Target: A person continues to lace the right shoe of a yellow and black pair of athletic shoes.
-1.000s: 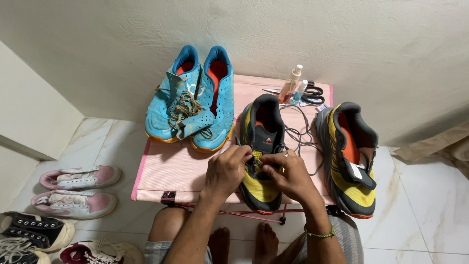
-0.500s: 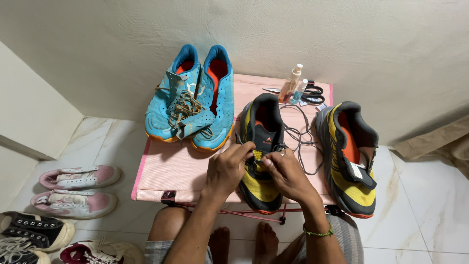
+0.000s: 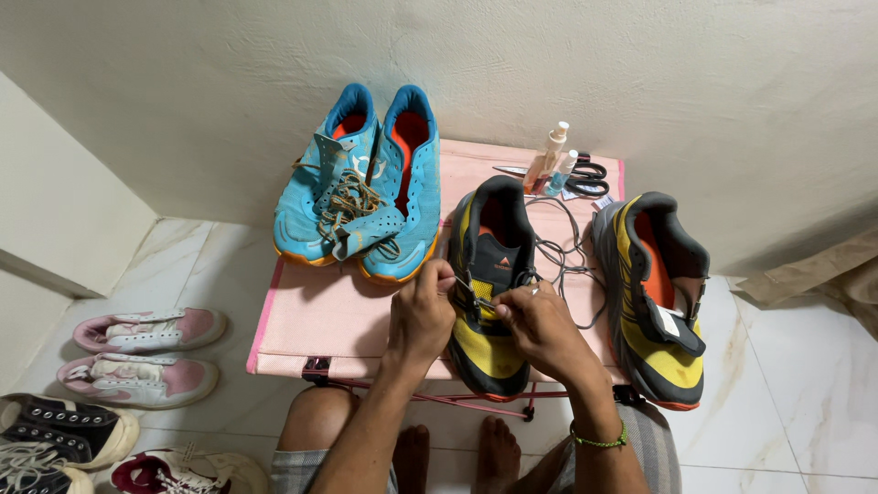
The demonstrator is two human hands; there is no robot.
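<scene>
— White marble floor shows nearest, with the person's bare knees and feet under a low pink folding table [image 3: 347,320]. What sits closest on it?

— A black-and-yellow shoe [image 3: 489,302], toe pointing back at the person, heel toward the wall, so its long axis runs straight away from them. Both hands meet over its tongue area.

— How are the hands set?

— The left hand [image 3: 421,316] comes in from the shoe's left side, fingers pinched narrow on a grey lace [image 3: 558,261] end at the eyelets. The right hand [image 3: 544,329], wearing a green wrist cord, is curled close and pinches the lace from the other side. Neither is clearly nearer; they touch the same spot.

— And farther out?

— Loose lace loops trail right toward the matching second shoe [image 3: 658,293]. Beyond, a blue pair [image 3: 361,187] rests at the table's far left, with small spray bottles [image 3: 553,155] and scissors [image 3: 585,174] by the wall.
</scene>
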